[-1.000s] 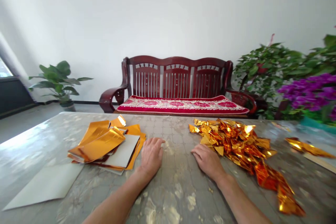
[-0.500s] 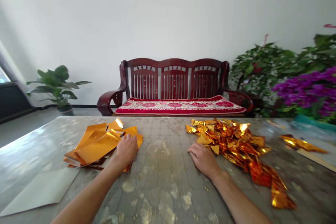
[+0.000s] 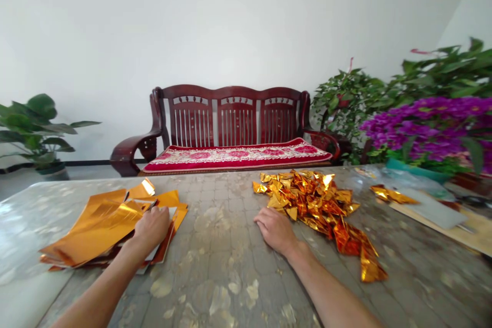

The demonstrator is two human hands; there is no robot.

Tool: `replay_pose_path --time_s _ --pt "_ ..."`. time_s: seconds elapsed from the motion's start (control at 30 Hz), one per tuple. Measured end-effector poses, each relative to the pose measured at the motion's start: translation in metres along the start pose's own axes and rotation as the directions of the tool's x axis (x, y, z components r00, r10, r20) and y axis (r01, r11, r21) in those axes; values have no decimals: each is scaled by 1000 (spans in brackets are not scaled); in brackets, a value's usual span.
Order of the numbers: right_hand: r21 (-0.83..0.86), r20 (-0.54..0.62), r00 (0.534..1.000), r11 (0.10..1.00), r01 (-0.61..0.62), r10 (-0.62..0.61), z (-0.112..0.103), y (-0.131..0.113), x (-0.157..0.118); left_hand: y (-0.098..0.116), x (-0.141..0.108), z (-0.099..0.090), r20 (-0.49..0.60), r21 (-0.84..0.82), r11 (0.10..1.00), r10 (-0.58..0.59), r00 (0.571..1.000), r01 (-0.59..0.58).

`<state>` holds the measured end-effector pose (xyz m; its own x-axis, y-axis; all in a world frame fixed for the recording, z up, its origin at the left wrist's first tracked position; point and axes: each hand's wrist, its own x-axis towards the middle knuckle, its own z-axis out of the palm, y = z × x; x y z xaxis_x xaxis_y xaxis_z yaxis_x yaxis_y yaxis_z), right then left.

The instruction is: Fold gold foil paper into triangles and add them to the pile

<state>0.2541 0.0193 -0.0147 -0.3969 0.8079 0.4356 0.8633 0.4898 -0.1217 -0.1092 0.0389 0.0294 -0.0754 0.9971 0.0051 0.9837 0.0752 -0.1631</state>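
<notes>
My left hand [image 3: 152, 225] is closed at the right side of a loose stack of gold foil sheets [image 3: 90, 228]; its fingertips are partly hidden, and what they grip cannot be made out. My right hand [image 3: 277, 229] rests on the table [image 3: 215, 271] with its fingers curled together, and nothing shows in it. Just beyond and to the right of that hand lies a heap of crumpled or folded gold foil pieces [image 3: 307, 197], with a tail of pieces trailing toward the front right.
At the right are a gold foil piece [image 3: 392, 195], a grey flat sheet [image 3: 438, 208], a wooden board [image 3: 476, 228] and clear plastic. Purple flowers [image 3: 426, 125] stand behind them. A pale sheet [image 3: 34, 297] lies front left. A wooden bench [image 3: 234, 107] stands beyond the table.
The view has turned to the right, so everything sits further left and more shows at the right side. Both hands keep nearly the same places beside the foil.
</notes>
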Motion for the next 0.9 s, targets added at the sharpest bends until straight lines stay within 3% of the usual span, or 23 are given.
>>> replay_pose_path --time_s 0.13,0.27,0.4,0.6,0.9 --pt "-37 -172 978 992 -124 116 -8 4 0 3 -1 -1 -27 12 1000 -9 1000 10" --pt "-122 -424 864 927 -353 273 -29 23 -5 5 -5 4 -85 16 1000 -16 996 17" --pt "-205 -507 747 782 -589 430 -46 47 -14 12 -15 11 -147 -30 999 20 989 -25" --pt "-339 -406 763 692 -637 503 -46 61 -18 27 -29 20 -311 -44 986 138 940 -160" --pt "-296 -407 753 706 -644 517 -48 71 -27 32 -33 19 -444 -160 946 186 877 -282"
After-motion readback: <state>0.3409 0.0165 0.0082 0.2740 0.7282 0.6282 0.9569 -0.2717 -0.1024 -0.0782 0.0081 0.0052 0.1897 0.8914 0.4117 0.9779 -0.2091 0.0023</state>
